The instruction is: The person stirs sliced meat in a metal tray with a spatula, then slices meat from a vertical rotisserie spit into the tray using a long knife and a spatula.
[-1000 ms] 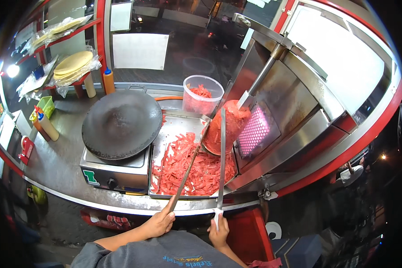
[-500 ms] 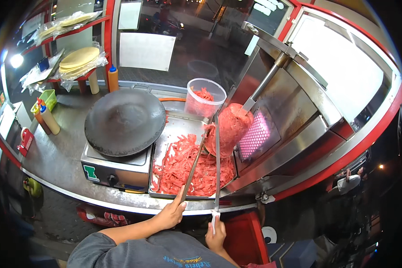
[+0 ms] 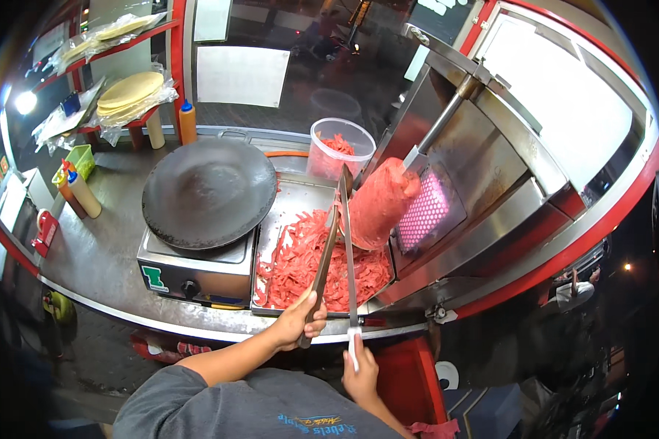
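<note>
My left hand (image 3: 300, 322) is wrapped round long metal tongs (image 3: 322, 274), pointing away from me over the tray. Just to the right, my right hand (image 3: 360, 372) grips the white handle of a long knife (image 3: 351, 267). Its narrow blade runs up beside the tongs, its far end near the left side of a reddish meat cone (image 3: 381, 201) on a spit (image 3: 450, 113). Whether the blade touches the meat I cannot tell. Below lies a metal tray (image 3: 271, 238) heaped with sliced meat strips (image 3: 300, 256).
A clear plastic tub (image 3: 359, 150) with more strips stands behind the tray. Left of it, a dark domed pan (image 3: 209, 194) sits on a steel burner (image 3: 198, 272). The grill (image 3: 425, 212) glows pink beside the cone. Flatbreads (image 3: 132, 94) and sauce bottles (image 3: 84, 196) are at the left.
My left hand has shifted up and right, closer to the tray's edge. The knife's far end has swung left and farther away, now beside the tub. Both tools remain held.
</note>
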Demonstrator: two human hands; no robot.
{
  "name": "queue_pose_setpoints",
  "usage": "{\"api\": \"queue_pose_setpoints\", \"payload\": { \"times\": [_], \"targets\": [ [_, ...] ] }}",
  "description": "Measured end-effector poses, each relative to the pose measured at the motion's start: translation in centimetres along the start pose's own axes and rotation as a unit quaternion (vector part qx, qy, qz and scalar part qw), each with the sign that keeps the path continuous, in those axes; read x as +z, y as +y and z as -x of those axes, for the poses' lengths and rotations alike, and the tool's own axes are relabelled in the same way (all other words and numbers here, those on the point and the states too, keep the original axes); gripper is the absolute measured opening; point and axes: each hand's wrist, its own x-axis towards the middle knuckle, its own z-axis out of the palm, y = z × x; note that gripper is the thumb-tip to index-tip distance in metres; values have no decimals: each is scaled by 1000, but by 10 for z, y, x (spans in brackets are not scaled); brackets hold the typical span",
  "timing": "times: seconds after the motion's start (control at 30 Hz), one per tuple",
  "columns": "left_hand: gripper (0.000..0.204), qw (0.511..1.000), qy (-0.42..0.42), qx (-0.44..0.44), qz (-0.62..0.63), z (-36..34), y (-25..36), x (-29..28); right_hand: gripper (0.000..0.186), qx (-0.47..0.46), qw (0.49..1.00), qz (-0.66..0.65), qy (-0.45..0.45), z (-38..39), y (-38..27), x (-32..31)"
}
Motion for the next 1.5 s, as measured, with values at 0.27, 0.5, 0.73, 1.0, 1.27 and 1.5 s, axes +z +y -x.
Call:
{"api": "queue_pose_setpoints", "payload": {
  "times": [0.27,0.5,0.73,1.0,1.27,1.5],
  "targets": [
    [39,993,-13,-34,109,16,7,-18,64,226,874,-425,-72,-1,-18,19],
    [67,980,11,-36,-196,98,0,-33,59,-35,987,-125,97,-59,8,27],
    [69,905,40,-9,-424,101,-11,-29,65,-72,986,-78,130,9,62,36],
    [71,874,55,19,-482,81,-21,-10,64,-113,983,-81,123,-72,47,37],
    [72,847,78,31,-524,63,-22,-6,58,-50,991,-48,113,15,57,36],
    [74,843,94,46,-527,42,-23,-3,55,-73,992,10,103,-30,36,22]
  ]
}}
